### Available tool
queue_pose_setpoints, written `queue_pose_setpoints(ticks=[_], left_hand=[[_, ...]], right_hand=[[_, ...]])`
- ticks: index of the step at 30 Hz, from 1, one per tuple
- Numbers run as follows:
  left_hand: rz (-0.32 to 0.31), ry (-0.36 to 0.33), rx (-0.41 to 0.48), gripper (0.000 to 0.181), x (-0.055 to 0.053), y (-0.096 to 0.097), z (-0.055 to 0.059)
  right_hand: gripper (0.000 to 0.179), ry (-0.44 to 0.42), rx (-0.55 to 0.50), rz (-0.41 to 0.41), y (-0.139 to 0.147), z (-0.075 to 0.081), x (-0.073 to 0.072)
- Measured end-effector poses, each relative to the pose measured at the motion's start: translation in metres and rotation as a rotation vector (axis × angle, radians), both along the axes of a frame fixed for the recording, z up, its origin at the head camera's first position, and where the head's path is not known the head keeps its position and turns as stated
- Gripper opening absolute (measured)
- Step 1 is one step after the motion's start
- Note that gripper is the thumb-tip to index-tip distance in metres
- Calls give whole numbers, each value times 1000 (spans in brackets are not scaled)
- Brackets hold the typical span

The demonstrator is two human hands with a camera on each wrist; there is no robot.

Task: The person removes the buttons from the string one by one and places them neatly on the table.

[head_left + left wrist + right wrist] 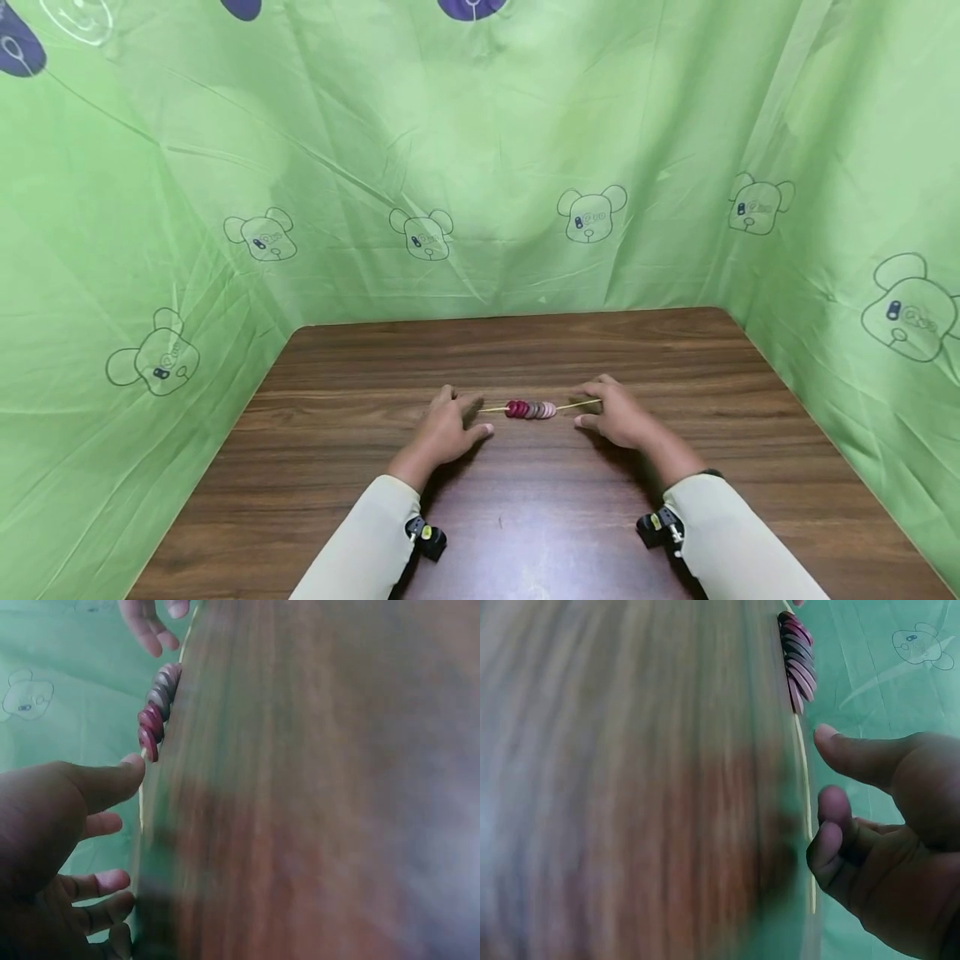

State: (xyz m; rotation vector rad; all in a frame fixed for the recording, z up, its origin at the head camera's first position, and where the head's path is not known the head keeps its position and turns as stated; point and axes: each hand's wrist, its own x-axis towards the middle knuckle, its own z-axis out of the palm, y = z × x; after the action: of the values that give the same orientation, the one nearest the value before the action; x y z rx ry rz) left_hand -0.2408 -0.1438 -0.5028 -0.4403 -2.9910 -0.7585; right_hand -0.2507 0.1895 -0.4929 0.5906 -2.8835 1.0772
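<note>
A row of round, flat, button-like discs (530, 410) is threaded on a thin yellow string (577, 405) lying on the table. From left to right in the head view the discs run dark red, greyish purple and pale pink. At the string's left end is my left hand (444, 427), thumb and fingers spread apart; the left wrist view shows the loose string end beside them. My right hand (621, 417) is by the other end, its thumb (855, 754) held away from the bent fingertips. In the right wrist view the string runs past those fingertips without being pinched.
The brown wood-grain table (525, 350) has rounded far corners. Green curtains (495, 150) printed with bear heads stand around its back and sides. A small black device (427, 537) is strapped to the left wrist, and another black device (660, 528) to the right.
</note>
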Motion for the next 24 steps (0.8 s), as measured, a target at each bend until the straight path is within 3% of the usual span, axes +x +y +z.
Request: queue_pose_setpoints(ticks=[8,13,24], left_hand=[[6,9,22,55,-11,8,-6],[48,-4,68,47,-13,13,-9],[71,6,193,31,-17,23,-20]], right_hand=[[42,-139,-181,-21,-9,-5,-6],[37,-133,-161,-42,-15,-8,-9],[26,-64,-87,-109,-20,-12,-11]])
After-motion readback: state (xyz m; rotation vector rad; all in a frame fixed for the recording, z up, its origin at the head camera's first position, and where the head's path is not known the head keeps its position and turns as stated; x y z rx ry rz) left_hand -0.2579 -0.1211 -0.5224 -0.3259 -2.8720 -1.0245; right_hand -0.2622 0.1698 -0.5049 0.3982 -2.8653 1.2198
